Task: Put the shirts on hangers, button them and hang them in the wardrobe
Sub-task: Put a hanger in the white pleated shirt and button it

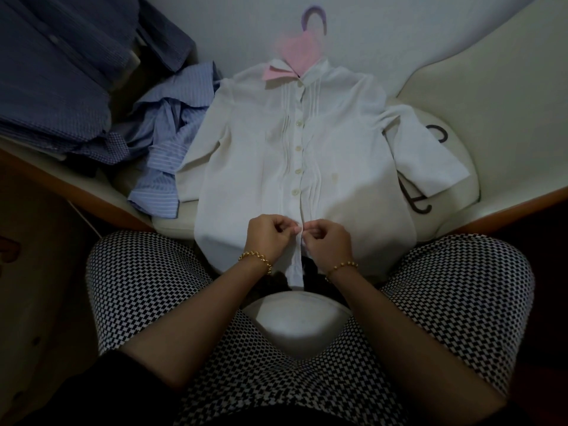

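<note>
Found the white shirt (338,155) flat and front-up on the pale bedding (246,32), already on the pink hanger (299,53), hook pointing away. Counted a row of buttons (297,147) down the front strip, apparently fastened from the collar to just above the hands. Saw the left hand (267,238) and right hand (329,241) close together low on that strip, fingers of both curled in, pinching the two cloth edges at one spot. Could not make out the button itself behind the fingertips.

Judged the step to be the fastening of a lower button, with the hem below hanging loose over the edge. Called for a steady pinch on the buttonhole side, a tilt of the button edge-first through the slit, then a light downward tug to flatten the strip. Worth lining up both edges first, to avoid a skipped hole and a crooked front. Worth keeping the cloth slack too, not stretched, so as not to drag the collar off the hanger.

Noticed a blue striped shirt (172,142) crumpled just beside the left sleeve, and darker blue shirts (61,72) piled further left, apparently not yet on hangers.
</note>
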